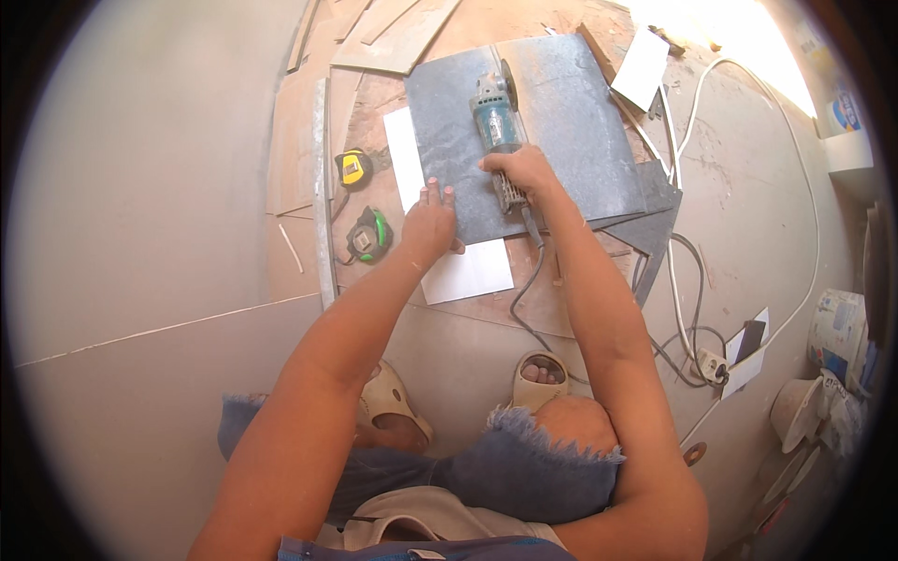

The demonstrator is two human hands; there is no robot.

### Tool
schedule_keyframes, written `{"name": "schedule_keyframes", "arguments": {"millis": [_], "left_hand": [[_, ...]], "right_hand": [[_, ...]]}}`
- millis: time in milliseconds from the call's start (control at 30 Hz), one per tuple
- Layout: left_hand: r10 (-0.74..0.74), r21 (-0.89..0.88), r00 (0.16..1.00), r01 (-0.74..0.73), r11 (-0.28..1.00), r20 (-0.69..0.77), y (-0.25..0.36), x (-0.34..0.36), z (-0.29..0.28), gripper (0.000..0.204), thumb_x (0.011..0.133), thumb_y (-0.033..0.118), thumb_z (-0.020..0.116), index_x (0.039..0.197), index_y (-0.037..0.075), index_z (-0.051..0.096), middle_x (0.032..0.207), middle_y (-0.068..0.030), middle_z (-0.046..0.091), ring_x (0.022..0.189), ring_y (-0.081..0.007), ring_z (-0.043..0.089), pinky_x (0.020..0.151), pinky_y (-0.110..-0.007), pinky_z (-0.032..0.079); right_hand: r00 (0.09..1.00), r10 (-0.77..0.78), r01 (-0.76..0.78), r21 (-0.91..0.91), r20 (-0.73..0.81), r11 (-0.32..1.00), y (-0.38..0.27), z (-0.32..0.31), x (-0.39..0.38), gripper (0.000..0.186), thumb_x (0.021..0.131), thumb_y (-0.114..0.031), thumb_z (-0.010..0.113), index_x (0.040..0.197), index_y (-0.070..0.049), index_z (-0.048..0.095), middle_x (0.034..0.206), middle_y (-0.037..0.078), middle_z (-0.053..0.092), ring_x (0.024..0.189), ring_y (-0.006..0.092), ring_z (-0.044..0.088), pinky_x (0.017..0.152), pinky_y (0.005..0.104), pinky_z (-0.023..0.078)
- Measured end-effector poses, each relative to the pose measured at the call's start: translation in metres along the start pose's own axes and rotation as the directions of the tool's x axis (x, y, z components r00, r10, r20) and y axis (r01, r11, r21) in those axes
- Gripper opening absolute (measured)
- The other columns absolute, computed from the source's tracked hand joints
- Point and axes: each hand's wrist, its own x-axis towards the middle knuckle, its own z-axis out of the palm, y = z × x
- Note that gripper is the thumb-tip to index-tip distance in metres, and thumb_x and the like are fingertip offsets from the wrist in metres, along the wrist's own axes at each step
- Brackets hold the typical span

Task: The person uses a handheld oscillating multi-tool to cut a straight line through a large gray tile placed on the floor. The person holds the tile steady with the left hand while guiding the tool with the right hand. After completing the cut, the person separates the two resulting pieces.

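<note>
My right hand [526, 170] is wrapped round the rear body of a teal angle grinder [496, 120]. The grinder's disc [509, 84] stands on edge at a pale straight line across a dark grey tile [571, 122]. Whether the disc touches the tile I cannot tell. On the tile's near left edge lies my left hand [431, 222], its fingers stretched flat and pointing away from me. White pieces [468, 272] stick out from under the tile at its left and near sides. The grinder's grey cord [533, 280] runs down toward my foot.
Left of the tile lie a yellow tape measure [354, 168], a green and black tape measure [369, 235] and a long metal bar [324, 187]. A white cable [816, 187] loops at the right to a socket block [713, 366]. Buckets [835, 327] stand far right.
</note>
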Motion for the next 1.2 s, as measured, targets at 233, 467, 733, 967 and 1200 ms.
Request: {"name": "schedule_keyframes", "arguments": {"millis": [233, 467, 733, 967, 1200], "left_hand": [[0.026, -0.007, 1.000, -0.026, 1.000, -0.012, 0.000, 0.000, -0.001, 0.118, 0.059, 0.041, 0.093, 0.150, -0.005, 0.033, 0.154, -0.0372, 0.027, 0.142, -0.0449, 0.038, 0.108, -0.044, 0.046], [0.021, 0.012, 1.000, -0.021, 1.000, -0.009, 0.001, 0.000, -0.001, 0.117, 0.060, 0.042, 0.092, 0.150, -0.005, 0.033, 0.155, -0.0370, 0.027, 0.142, -0.0446, 0.038, 0.109, -0.044, 0.045], [0.008, 0.004, 1.000, -0.008, 1.000, -0.005, 0.002, -0.001, -0.002, 0.116, 0.060, 0.041, 0.092, 0.150, -0.004, 0.033, 0.155, -0.0358, 0.027, 0.142, -0.0436, 0.039, 0.108, -0.044, 0.046], [0.016, 0.008, 0.998, -0.016, 1.000, -0.060, -0.001, 0.001, 0.006, 0.118, 0.055, 0.042, 0.094, 0.148, -0.004, 0.038, 0.153, -0.0360, 0.032, 0.139, -0.0437, 0.043, 0.110, -0.041, 0.044], [0.017, -0.011, 0.997, -0.018, 1.000, -0.069, -0.001, 0.001, 0.008, 0.119, 0.054, 0.042, 0.094, 0.148, -0.004, 0.038, 0.153, -0.0361, 0.032, 0.139, -0.0437, 0.043, 0.109, -0.041, 0.045]], "right_hand": [[1.000, -0.005, 0.004, 0.042, 0.016, 0.999, 0.010, -0.001, 0.000, 0.036, 0.067, -0.020, 0.081, 0.087, 0.008, 0.071, 0.075, 0.015, 0.069, 0.062, 0.0204, 0.066, 0.057, 0.0339, 0.051], [1.000, 0.009, -0.011, 0.077, 0.024, 0.997, 0.010, 0.000, -0.007, 0.035, 0.068, -0.020, 0.081, 0.087, 0.007, 0.070, 0.075, 0.014, 0.069, 0.061, 0.0201, 0.066, 0.057, 0.0337, 0.050], [1.000, 0.009, -0.010, 0.041, 0.015, 0.999, 0.011, -0.002, -0.016, 0.039, 0.066, -0.021, 0.081, 0.090, 0.008, 0.069, 0.077, 0.015, 0.069, 0.063, 0.0201, 0.066, 0.057, 0.0334, 0.051], [1.000, -0.002, 0.003, 0.007, -0.004, 1.000, 0.013, -0.001, -0.024, 0.039, 0.065, -0.023, 0.082, 0.089, 0.006, 0.071, 0.077, 0.014, 0.070, 0.065, 0.0209, 0.067, 0.060, 0.0339, 0.050], [1.000, 0.009, -0.009, -0.002, -0.009, 1.000, 0.016, -0.001, -0.025, 0.039, 0.066, -0.023, 0.082, 0.090, 0.006, 0.070, 0.077, 0.013, 0.069, 0.065, 0.0201, 0.065, 0.061, 0.0338, 0.050]]}}
